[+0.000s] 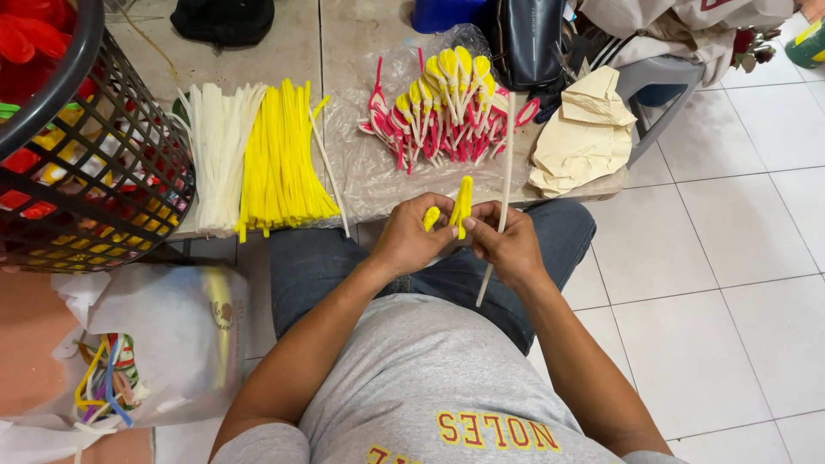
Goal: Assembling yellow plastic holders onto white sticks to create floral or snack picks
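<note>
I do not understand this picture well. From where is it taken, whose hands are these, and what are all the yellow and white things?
The camera sits on a person's head and looks down, so you see that person's own grey shirt, jeans and two bare hands. The left hand and the right hand meet over the lap and together hold a small yellow folded piece; the right hand also holds a thin pale stick. In front stands a low table. On it lie a bundle of white strips, a bundle of yellow strips, and a pile of yellow and pink pieces on clear plastic. Crumpled beige paper lies at the right. A black basket stands at the left, with a plastic bag below it.
</note>
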